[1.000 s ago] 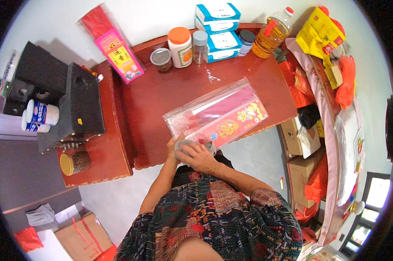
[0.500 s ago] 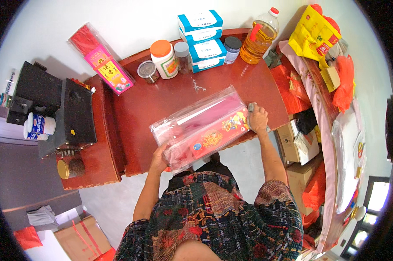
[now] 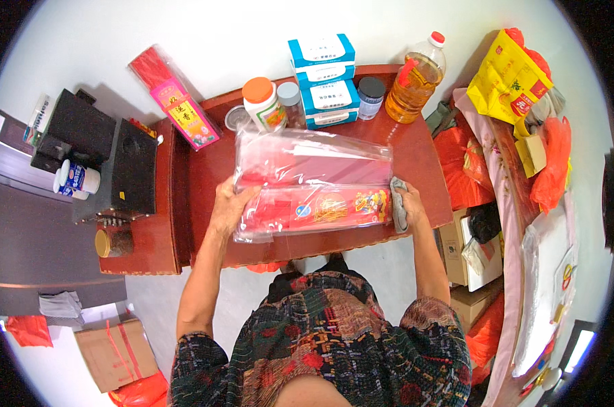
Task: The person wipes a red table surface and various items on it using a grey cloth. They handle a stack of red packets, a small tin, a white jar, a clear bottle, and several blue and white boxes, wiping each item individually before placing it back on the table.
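A long red package in clear plastic wrap [image 3: 313, 183], with gold print and a cartoon figure, lies level over the front of the red wooden table [image 3: 208, 224]. My left hand [image 3: 233, 205] grips its left end, thumb on top of the wrap. At the other end, my right hand [image 3: 414, 205] is closed round a crumpled grey cloth [image 3: 400, 207], which presses against the package's right edge. The fingers under the package are hidden. Whether its underside touches the table I cannot tell.
Along the table's back stand an orange-lidded white jar [image 3: 263, 105], a small clear jar [image 3: 237, 118], stacked blue-and-white boxes [image 3: 328, 102], a dark-lidded jar [image 3: 370, 100] and an oil bottle [image 3: 415, 81]. Left are a pink incense packet [image 3: 182, 112] and a black speaker [image 3: 134, 169]. Bags and cartons [image 3: 454, 247] crowd the right.
The package has turned from a slant to nearly level, its left end moving away from me. My left hand has moved forward and left with it; my right hand has come slightly nearer.
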`<state>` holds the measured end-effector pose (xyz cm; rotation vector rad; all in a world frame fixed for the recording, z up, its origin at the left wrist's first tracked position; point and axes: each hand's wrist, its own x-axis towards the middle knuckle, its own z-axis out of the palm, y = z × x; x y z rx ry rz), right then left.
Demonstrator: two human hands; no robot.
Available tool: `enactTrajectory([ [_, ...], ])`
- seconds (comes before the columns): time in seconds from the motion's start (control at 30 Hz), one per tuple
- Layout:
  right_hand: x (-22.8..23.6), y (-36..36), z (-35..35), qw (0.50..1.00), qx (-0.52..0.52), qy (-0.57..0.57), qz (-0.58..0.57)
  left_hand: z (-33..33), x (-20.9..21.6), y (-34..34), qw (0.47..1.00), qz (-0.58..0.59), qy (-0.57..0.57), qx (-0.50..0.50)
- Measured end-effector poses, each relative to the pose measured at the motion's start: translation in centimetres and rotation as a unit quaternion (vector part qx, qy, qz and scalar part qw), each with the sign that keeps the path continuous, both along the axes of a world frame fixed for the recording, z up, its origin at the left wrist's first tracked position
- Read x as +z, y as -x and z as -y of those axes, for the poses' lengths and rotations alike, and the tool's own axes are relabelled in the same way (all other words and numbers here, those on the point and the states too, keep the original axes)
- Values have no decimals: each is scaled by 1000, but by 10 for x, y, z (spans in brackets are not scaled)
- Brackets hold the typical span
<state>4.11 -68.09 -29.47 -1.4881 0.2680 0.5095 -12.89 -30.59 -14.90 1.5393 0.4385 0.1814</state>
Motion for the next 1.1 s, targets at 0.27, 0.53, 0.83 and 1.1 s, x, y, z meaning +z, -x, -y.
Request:
enactTrajectory([
  [0.27, 25, 8, 24, 962, -129, -239, -1, 50, 115, -54, 904, 71, -360, -218],
  [0.53, -24, 57, 82, 931, -265, -251, -21, 13, 72, -18, 784, 316, -460, -271],
  [0.83, -10, 78, 56, 942, -310, -125, 35, -32, 2, 43, 808, 260, -489, -202],
  [1.1, -8, 92, -57, 874, -245, 308, 286, -64, -108, 74, 1000, -8, -12, -15],
])
